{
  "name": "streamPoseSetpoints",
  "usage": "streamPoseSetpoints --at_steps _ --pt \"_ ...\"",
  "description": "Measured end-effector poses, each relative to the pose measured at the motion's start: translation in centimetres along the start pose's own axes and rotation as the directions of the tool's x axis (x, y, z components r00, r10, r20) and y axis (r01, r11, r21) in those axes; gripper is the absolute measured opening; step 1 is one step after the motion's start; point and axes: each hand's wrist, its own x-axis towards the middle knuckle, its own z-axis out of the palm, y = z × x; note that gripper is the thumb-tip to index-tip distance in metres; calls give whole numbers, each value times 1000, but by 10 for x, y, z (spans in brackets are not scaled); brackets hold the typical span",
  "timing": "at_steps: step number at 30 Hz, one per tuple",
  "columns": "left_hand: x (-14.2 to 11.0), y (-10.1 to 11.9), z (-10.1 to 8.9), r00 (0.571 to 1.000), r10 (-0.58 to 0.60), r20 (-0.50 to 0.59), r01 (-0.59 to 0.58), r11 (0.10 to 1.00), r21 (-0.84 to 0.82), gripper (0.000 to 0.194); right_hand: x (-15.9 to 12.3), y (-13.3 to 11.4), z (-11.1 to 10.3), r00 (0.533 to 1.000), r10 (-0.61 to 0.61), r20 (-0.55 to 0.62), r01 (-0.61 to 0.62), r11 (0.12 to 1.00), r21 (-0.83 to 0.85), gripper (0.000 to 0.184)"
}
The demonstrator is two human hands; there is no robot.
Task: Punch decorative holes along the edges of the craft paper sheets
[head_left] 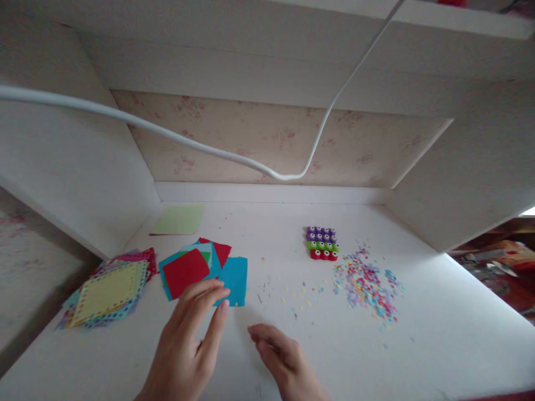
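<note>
Both hands are over the near side of the bench (434, 328). The left hand (184, 345) is by the blue sheet (237, 281), thumb and fingers parted; I can't tell whether the fingertips touch the paper. The right hand (288, 359) has its fingers drawn narrow, tips together, as if for something tiny; there may be a yellow speck (249, 328) there, but it is too small to be sure. The blue sheet lies flat beside the red sheet (184, 273) and other plain pieces, overlapping loosely, which seems to put several colours within easy reach of the left hand. Further left, the hole-edged sheets (108, 289) make their own pile, likely to separate punched paper from plain. A pale green sheet (179, 219) sits toward the far left corner. Right of centre, purple, green and red pieces with eye-like tops (321, 245) stand in tight rows, probably so each colour is easy to pick out. The paper bits (370, 284) are mostly heaped beside them toward the right edge, apart from the sheets, with a thin scatter between.
</note>
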Motion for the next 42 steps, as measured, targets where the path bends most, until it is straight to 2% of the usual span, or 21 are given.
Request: streamPoseSetpoints --at_steps 4,6,8,10,12,15,17,19,21,23,25,27,29,31,33,36,39,42 --pt "-10 -38 58 989 16 145 -24 998 52 32 36 10 34 999 43 -20 -37 969 244 55" --pt "-23 -59 72 973 25 230 -50 993 106 35 53 15 44 998 62 -23 -50 938 344 61" --pt "-35 -76 77 966 42 256 -82 986 147 37 65 21 41 989 116 -90 -72 919 388 64" --pt "-42 -88 76 968 47 246 -93 979 179 38 69 29 20 966 166 -198 -73 910 409 63" --pt "-44 -95 74 965 62 254 -115 973 199 40 66 38 -16 925 197 -325 -40 901 431 61" --pt "-43 -101 73 959 109 263 -166 965 204 44 54 50 -81 806 219 -550 36 909 415 53" --pt "-42 -103 74 952 150 266 -207 957 201 46 45 55 -120 732 211 -648 71 922 381 49" --pt "-40 -104 76 942 191 277 -250 948 197 45 38 55 -146 675 197 -711 84 937 339 46" --pt "-39 -103 78 933 220 283 -284 936 208 42 35 50 -152 646 156 -748 91 956 278 43" --pt "-37 -101 80 933 239 268 -305 922 239 41 36 41 -139 668 112 -736 88 970 228 41" --pt "-35 -97 83 940 243 240 -306 912 272 43 39 31 -110 755 97 -649 73 970 230 41" --pt "-33 -93 86 941 253 224 -312 905 289 45 45 21 -73 863 77 -499 66 963 262 40" --pt "-30 -89 87 923 298 242 -362 887 288 44 51 13 -36 943 56 -329 38 961 273 42" --pt "-27 -87 85 900 343 268 -414 865 284 41 58 8 -9 981 23 -194 25 970 242 43" --pt "-25 -86 83 883 380 276 -453 845 285 41 65 6 8 996 -29 -89 50 971 236 42" --pt "-23 -87 79 869 417 268 -484 829 281 43 73 6 13 998 -64 -17 66 964 259 40" --pt "-24 -87 81 894 367 257 -431 860 272 41 75 6 4 996 -61 -67 73 979 192 37" --pt "-27 -87 84 921 294 256 -359 895 264 40 74 6 -16 986 -109 -130 120 989 87 34"
